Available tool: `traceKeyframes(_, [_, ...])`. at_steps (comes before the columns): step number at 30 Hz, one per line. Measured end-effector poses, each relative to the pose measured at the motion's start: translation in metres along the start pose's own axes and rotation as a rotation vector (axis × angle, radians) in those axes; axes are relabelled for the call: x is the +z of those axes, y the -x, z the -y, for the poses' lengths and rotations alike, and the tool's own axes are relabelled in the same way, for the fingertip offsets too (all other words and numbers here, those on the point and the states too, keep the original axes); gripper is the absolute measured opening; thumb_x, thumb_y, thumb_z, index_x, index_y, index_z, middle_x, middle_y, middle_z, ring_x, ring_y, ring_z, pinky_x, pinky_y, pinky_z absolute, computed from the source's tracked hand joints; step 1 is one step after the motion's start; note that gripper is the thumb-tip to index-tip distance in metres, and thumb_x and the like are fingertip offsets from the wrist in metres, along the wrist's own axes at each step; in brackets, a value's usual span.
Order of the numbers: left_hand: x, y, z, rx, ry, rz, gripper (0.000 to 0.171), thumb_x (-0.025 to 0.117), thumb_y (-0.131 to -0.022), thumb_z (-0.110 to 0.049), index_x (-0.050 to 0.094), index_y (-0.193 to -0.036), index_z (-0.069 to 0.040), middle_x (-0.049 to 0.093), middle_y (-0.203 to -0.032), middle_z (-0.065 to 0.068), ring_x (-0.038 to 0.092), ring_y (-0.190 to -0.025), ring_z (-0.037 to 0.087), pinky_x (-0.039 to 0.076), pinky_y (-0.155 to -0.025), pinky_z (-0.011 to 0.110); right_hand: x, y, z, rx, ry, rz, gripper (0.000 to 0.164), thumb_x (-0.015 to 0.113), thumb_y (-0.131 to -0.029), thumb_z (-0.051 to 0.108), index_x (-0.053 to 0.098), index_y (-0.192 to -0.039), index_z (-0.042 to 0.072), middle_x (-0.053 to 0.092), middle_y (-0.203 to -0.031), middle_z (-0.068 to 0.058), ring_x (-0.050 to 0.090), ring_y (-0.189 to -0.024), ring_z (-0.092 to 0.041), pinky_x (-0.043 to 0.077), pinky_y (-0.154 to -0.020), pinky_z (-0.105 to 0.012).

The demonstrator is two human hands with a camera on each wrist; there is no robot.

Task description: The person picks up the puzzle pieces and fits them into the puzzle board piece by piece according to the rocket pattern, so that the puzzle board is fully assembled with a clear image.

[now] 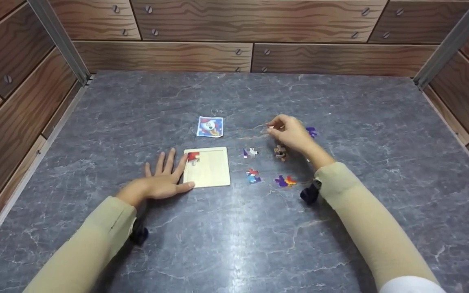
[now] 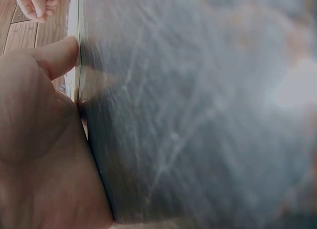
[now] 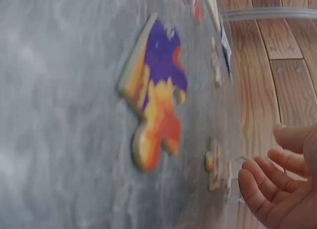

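Puzzle piece (image 1: 271, 127), a small scrap of red and white, shows at the tips of the thumb and index finger of a person's right hand (image 1: 293, 132). The fingers curve toward the thumb, but whether they grip the piece or only touch it cannot be told; the right wrist view shows a gap between thumb and fingers.

Just under that hand, on the person's side, lies a brown piece (image 1: 280, 153). Beside the knuckles, to the right, a purple piece (image 1: 311, 132) is partly covered. Left of the fingertips and a little nearer the person sits a purple-and-white piece (image 1: 251, 153); beyond it, nearer still, a red-and-blue piece (image 1: 253, 176). Well below the hand, toward the person, is a purple-and-orange piece (image 1: 285, 181).

Farther left of the grip, roughly level with it, lies a picture card (image 1: 210, 127). Nearer the person is a pale square tray (image 1: 212, 171), with a red-topped piece (image 1: 193, 156) in its far left corner. Farthest left, the left hand (image 1: 162, 183) lies spread, its thumb and index finger touching the tray's left side. All rest on a grey marbled table (image 1: 226, 240).
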State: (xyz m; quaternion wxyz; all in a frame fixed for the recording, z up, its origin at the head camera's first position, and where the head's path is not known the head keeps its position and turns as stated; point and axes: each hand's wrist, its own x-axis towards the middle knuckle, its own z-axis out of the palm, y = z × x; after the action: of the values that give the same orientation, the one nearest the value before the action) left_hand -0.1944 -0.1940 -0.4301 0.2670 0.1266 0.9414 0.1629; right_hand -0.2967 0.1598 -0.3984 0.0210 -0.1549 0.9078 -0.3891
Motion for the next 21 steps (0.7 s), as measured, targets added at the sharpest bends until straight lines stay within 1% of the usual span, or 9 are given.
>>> traceKeyframes(3, [-0.002, 0.002, -0.002, -0.004, 0.001, -0.002, 0.094, 0.031, -0.083, -0.075, -0.017, -0.147, -0.025, -0.034, -0.146, 0.009, -0.035, -0.130, 0.030, -0.020, -0.094, 0.065, -0.001, -0.005, -0.007, 0.016, 0.027, -0.029, 0.026, 0.065, -0.086, 0.012, 0.061, -0.104, -0.006, 0.062, -0.095, -0.018, 0.061, -0.089, -0.030, 0.048, -0.078, -0.038])
traceKeyframes(5, [-0.002, 0.003, -0.003, 0.003, 0.005, -0.007, 0.095, 0.032, -0.084, -0.074, -0.016, -0.148, -0.023, -0.033, -0.147, 0.011, -0.034, -0.130, 0.031, -0.020, -0.094, 0.065, -0.001, -0.008, -0.011, 0.029, 0.052, -0.039, 0.027, 0.066, -0.084, 0.011, 0.060, -0.104, -0.007, 0.061, -0.095, -0.019, 0.060, -0.091, -0.031, 0.047, -0.079, -0.040])
traceKeyframes(9, [-0.002, 0.005, -0.004, 0.021, 0.015, -0.022, 0.096, 0.033, -0.083, -0.074, -0.013, -0.149, -0.020, -0.030, -0.148, 0.015, -0.033, -0.130, 0.034, -0.022, -0.093, 0.064, -0.001, -0.011, -0.019, 0.061, 0.082, -0.048, 0.031, 0.069, -0.081, 0.010, 0.060, -0.105, -0.007, 0.061, -0.096, -0.019, 0.057, -0.089, -0.030, 0.044, -0.079, -0.039])
traceKeyframes(12, [-0.001, 0.005, -0.004, 0.018, 0.015, -0.028, 0.097, 0.032, -0.083, -0.075, -0.013, -0.149, -0.020, -0.030, -0.148, 0.014, -0.033, -0.130, 0.034, -0.022, -0.093, 0.064, -0.001, -0.013, -0.023, 0.067, 0.098, -0.057, 0.033, 0.071, -0.079, 0.009, 0.060, -0.105, -0.008, 0.061, -0.095, -0.020, 0.056, -0.087, -0.029, 0.043, -0.078, -0.040])
traceKeyframes(15, [-0.001, 0.004, -0.004, 0.006, 0.012, -0.027, 0.098, 0.032, -0.082, -0.077, -0.014, -0.148, -0.021, -0.031, -0.148, 0.012, -0.034, -0.130, 0.032, -0.023, -0.093, 0.064, -0.002, -0.015, -0.027, 0.055, 0.121, -0.063, 0.034, 0.072, -0.077, 0.009, 0.060, -0.103, -0.010, 0.060, -0.096, -0.023, 0.057, -0.088, -0.032, 0.043, -0.081, -0.041])
traceKeyframes(19, [-0.002, 0.004, -0.003, 0.002, 0.011, -0.021, 0.097, 0.032, -0.082, -0.076, -0.015, -0.148, -0.022, -0.032, -0.147, 0.011, -0.034, -0.130, 0.032, -0.022, -0.093, 0.064, -0.001, -0.018, -0.029, 0.048, 0.155, -0.047, 0.036, 0.071, -0.077, 0.009, 0.059, -0.103, -0.013, 0.059, -0.099, -0.026, 0.055, -0.094, -0.036, 0.040, -0.087, -0.045])
traceKeyframes(21, [-0.002, 0.004, -0.003, 0.007, 0.016, -0.017, 0.095, 0.032, -0.084, -0.074, -0.015, -0.148, -0.022, -0.032, -0.147, 0.012, -0.034, -0.130, 0.033, -0.021, -0.094, 0.064, -0.001, -0.019, -0.030, 0.047, 0.176, -0.033, 0.037, 0.071, -0.078, 0.010, 0.059, -0.104, -0.013, 0.058, -0.099, -0.027, 0.051, -0.097, -0.037, 0.038, -0.088, -0.046])
